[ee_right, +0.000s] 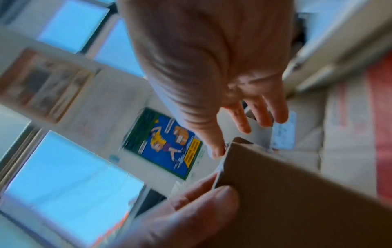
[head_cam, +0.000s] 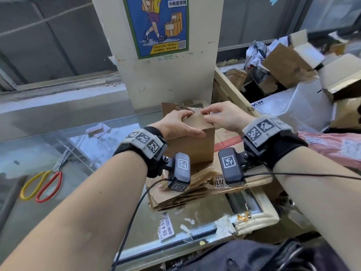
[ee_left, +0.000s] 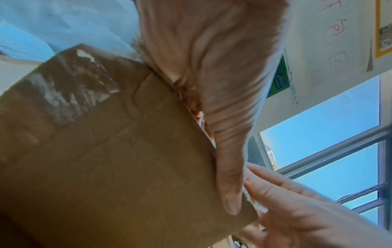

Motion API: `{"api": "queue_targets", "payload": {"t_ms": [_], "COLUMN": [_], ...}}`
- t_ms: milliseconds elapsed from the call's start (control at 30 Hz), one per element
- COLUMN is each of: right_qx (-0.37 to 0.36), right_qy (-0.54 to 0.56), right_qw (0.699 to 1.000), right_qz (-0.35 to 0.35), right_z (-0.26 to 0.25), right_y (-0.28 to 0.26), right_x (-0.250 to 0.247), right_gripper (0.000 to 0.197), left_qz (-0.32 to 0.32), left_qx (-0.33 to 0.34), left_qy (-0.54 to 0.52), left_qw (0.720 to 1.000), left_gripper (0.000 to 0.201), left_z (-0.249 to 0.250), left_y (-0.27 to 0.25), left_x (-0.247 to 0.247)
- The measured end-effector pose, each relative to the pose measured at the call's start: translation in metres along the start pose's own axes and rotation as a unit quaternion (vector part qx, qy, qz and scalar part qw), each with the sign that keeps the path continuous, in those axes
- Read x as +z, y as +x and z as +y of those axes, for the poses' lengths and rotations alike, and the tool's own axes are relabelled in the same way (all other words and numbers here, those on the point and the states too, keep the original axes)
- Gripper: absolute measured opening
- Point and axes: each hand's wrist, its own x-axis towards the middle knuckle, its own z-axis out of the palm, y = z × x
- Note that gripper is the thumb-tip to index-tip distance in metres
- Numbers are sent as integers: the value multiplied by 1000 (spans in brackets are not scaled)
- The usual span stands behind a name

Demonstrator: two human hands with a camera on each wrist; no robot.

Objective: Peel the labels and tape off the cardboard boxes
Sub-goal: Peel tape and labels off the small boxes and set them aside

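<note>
- A small cardboard box [head_cam: 192, 141] stands upright on a stack of flattened cardboard [head_cam: 187, 184], which lies on a glass counter [head_cam: 82, 153] in front of a pillar bearing a blue poster [head_cam: 156, 24].
- The left hand [head_cam: 177, 125] lies over the box's top left edge, wrist raised, thumb stretched along the near face and fingers curled over the top, gripping the box.
- In the left wrist view the thumb [ee_left: 230, 189] presses flat along the box's upper edge, and a patch of shiny tape [ee_left: 70, 87] clings to the box's side.
- The right hand [head_cam: 222, 116] reaches in from the right above the far top edge, fingers bent downward, tips meeting at the rim; whether they pinch anything I cannot tell.
- Scissors [head_cam: 45, 180] with a yellow and a red handle lie on the counter, well to the left.
</note>
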Motion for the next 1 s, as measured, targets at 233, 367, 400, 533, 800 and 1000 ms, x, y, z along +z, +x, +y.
{"api": "queue_targets", "payload": {"t_ms": [233, 367, 400, 533, 800, 1000], "right_qx": [-102, -70, -57, -22, -30, -21], "right_qy": [-392, -465, -474, -468, -445, -449], "right_qw": [913, 883, 879, 879, 890, 889], "right_qz": [50, 2, -17, -89, -94, -91], "right_z": [-24, -42, -46, -49, -53, -55], "right_y": [-2, 1, 3, 18, 24, 23], "right_x": [-4, -1, -1, -4, -11, -9], "right_gripper": [29, 27, 28, 25, 20, 13], "left_qz": [10, 17, 19, 21, 35, 40], "left_qx": [3, 1, 0, 0, 5, 6], "left_qy": [-4, -14, -15, -4, -26, 12], "left_qw": [1000, 1000, 1000, 1000, 999, 999], "left_gripper": [93, 93, 94, 94, 86, 90], "left_z": [3, 6, 6, 8, 6, 7], "left_y": [-5, -9, -10, -13, -18, -18], "left_x": [5, 6, 6, 9, 10, 13]}}
